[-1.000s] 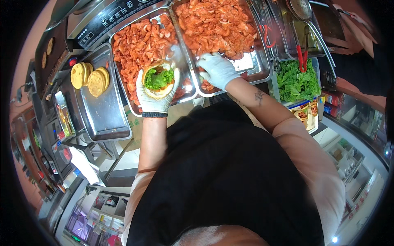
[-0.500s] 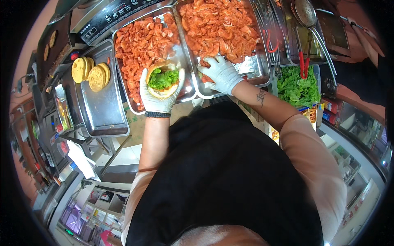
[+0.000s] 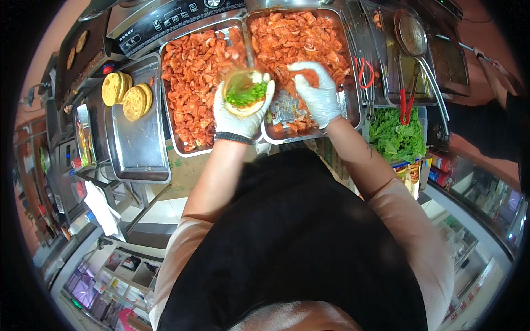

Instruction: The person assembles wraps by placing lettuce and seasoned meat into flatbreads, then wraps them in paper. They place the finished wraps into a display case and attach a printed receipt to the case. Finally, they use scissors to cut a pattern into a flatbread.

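Note:
My left hand (image 3: 238, 122), in a white glove, holds a split flatbread bun (image 3: 247, 108) with green lettuce (image 3: 245, 95) inside, over the border between two metal trays. My right hand (image 3: 321, 92), also gloved, is over the right-hand tray (image 3: 349, 105). Its thumb and fingers are apart in a curve, with red marinated meat pieces (image 3: 310, 78) showing in the gap; I see none clearly gripped. More red meat (image 3: 193, 66) fills the left-hand tray (image 3: 168, 118). A bare patch of metal shows below my right hand, with a few pieces at the near edge.
On the left, a metal tray (image 3: 138, 157) bears several round flatbreads (image 3: 135, 103). A control panel (image 3: 176, 21) stands behind. At right are red-handled tongs (image 3: 407, 107), a strainer ladle (image 3: 411, 36) and a bin of lettuce (image 3: 397, 132). Another person's arm (image 3: 494, 80) reaches in at far right.
My left hand has moved right with the bun. My right hand has lifted from the tray's near edge, shifted slightly right and spread its fingers, uncovering bare metal and meat pieces.

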Available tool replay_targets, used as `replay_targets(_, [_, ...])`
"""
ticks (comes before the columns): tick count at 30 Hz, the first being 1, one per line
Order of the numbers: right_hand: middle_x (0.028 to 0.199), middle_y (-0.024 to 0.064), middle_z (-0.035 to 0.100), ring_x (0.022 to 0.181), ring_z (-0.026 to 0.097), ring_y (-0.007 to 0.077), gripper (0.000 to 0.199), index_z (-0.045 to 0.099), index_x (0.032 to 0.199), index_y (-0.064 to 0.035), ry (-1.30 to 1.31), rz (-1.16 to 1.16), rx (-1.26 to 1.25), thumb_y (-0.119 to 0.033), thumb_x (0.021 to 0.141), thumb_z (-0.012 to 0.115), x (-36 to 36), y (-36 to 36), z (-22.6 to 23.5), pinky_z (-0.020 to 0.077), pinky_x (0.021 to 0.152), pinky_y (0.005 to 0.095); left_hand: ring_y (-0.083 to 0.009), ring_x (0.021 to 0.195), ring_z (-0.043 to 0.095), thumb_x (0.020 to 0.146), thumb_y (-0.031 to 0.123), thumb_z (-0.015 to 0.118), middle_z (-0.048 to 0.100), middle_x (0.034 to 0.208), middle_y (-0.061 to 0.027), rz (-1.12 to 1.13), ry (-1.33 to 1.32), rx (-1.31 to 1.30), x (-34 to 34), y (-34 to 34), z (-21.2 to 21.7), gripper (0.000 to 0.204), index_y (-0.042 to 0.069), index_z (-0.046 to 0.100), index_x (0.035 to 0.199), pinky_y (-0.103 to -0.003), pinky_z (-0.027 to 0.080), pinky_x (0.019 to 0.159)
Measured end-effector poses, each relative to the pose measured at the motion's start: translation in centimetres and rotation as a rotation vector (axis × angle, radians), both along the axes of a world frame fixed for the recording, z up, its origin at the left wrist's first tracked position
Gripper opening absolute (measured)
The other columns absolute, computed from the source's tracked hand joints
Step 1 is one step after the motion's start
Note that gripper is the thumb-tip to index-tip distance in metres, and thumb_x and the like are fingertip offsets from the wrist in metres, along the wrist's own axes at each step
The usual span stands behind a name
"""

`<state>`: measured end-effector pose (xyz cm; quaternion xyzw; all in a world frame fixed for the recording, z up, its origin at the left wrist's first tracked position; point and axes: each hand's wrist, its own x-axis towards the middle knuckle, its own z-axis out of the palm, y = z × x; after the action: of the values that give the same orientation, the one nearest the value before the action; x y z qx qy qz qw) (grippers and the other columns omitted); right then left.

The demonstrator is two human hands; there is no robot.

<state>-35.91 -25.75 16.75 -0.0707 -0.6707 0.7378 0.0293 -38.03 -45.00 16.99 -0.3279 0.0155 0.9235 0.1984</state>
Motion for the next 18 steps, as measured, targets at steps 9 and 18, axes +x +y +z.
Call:
replay_targets(9, [0.119, 0.0098, 0.066, 0.110, 0.064, 0.0172, 0.030, 0.058, 0.122, -0.0011, 0.169, -0.097, -0.054, 0.004, 0.092, 0.063, -0.8, -4.3, 4.9, 0.0511, 0.096, 0.0297, -0.0301, 0.112, 0.061, 0.101, 0.034, 0.043, 0.064, 0.118, -0.0154, 0.004, 0.162, -0.025, -0.7, 5.3, -0.1, 0.039, 0.006, 0.060, 0.122, -0.047, 0.050, 0.102])
replay_targets(18, [0.120, 0.0090, 0.067, 0.106, 0.063, 0.0141, 0.027, 0.059, 0.122, -0.0016, 0.198, -0.156, -0.134, 0.001, 0.095, 0.061, -0.3, -2.2, 6.9, 0.0506, 0.094, 0.0281, -0.0316, 0.116, 0.059, 0.103, 0.034, 0.039, 0.061, 0.128, -0.0133, -0.059, 0.245, -0.342, -1.3, 5.7, -2.7, 0.040, 0.008, 0.058, 0.128, -0.047, 0.049, 0.102])
